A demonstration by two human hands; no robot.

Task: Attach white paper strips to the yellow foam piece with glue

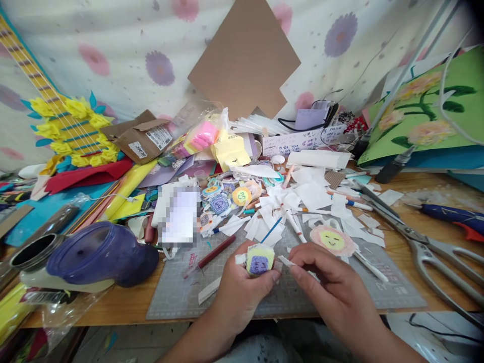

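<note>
In the head view, the open dark-mouthed jar (38, 252) lay tilted on the left of the wooden desk (401, 297), beside a glossy purple plastic vessel (88, 252); I could not tell their contents. Far left of centre, a brown cardboard box (139, 138) sat near a clear bag holding pink pieces (202, 136). Above the gridded grey mat's near edge, my left fingers (260, 282) were clamped on a small yellow-and-purple piece (259, 259); my right fingers (293, 264) pinched a thin white paper strip (286, 260).
</note>
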